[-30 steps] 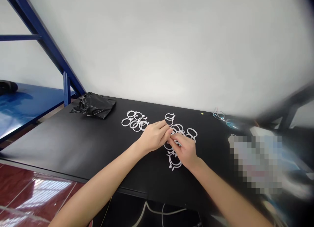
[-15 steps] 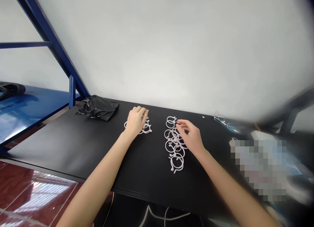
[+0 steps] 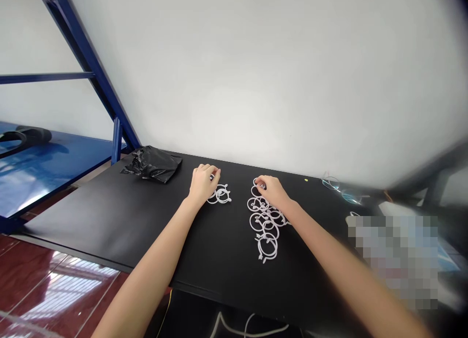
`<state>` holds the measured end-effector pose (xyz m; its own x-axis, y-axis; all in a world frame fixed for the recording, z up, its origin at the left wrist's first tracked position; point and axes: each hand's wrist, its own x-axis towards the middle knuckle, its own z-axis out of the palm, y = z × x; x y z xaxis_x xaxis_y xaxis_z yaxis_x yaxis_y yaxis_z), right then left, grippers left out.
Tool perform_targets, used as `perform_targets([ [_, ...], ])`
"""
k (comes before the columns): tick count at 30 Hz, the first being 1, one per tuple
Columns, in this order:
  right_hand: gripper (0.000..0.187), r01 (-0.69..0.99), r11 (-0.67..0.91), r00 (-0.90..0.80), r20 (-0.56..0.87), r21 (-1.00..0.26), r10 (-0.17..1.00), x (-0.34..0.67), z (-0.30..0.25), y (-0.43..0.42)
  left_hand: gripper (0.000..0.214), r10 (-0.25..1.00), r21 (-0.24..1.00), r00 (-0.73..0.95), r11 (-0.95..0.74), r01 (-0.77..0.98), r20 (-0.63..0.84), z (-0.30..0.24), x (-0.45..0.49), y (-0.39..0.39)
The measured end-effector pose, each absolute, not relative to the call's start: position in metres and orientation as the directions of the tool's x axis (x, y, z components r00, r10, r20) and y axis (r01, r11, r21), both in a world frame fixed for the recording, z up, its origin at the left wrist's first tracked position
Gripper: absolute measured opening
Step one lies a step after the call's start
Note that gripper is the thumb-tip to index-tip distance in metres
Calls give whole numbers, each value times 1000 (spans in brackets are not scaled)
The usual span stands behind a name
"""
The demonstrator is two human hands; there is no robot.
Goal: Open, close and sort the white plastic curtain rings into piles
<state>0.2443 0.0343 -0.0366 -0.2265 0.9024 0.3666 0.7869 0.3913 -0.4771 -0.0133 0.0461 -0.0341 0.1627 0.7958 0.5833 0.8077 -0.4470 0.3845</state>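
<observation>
Several thin white curtain rings (image 3: 268,245) with small knobbed ends lie in an overlapping column on the black tabletop (image 3: 219,250). At the far end of that column my right hand (image 3: 272,190) has its thumb and fingertips pinched on a ring. A smaller group of white rings (image 3: 223,195) lies to the left. My left hand (image 3: 203,183) is over the far left side of this group, fingers curled, with a ring partly showing at the fingertips. The palm and fingers hide part of the smaller group.
A crumpled black plastic bag (image 3: 153,163) lies at the back left. Eyeglasses (image 3: 340,189) rest by the wall (image 3: 256,84) at the back right, near a blurred, pixelated packet (image 3: 398,260). A blue metal frame (image 3: 98,79) stands left; a pale cable (image 3: 252,332) hangs below the front edge.
My right hand has moved left and closed its fingertips at the far end of the column. My left hand has shifted slightly, uncovering more of the smaller group. The view has tilted slightly.
</observation>
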Motion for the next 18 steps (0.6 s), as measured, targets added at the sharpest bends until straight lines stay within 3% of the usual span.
perform_targets([
  [9, 8, 735, 401, -150, 446, -547, 882, 249, 0, -5, 21, 748, 396, 171, -513, 762, 641, -22, -3, 35],
  [11, 9, 710, 440, -199, 444, -550, 874, 247, 2, -24, 22, 723, 405, 193, -563, 720, 663, -21, 5, 31],
  [14, 11, 704, 478, -236, 461, -526, 855, 241, -4, -45, 23, 698, 414, 298, -656, 632, 651, -19, 19, 20],
  [18, 9, 657, 492, -129, 558, -571, 820, 235, -16, -54, 25, 684, 493, 441, -727, 478, 581, -15, 39, -4],
])
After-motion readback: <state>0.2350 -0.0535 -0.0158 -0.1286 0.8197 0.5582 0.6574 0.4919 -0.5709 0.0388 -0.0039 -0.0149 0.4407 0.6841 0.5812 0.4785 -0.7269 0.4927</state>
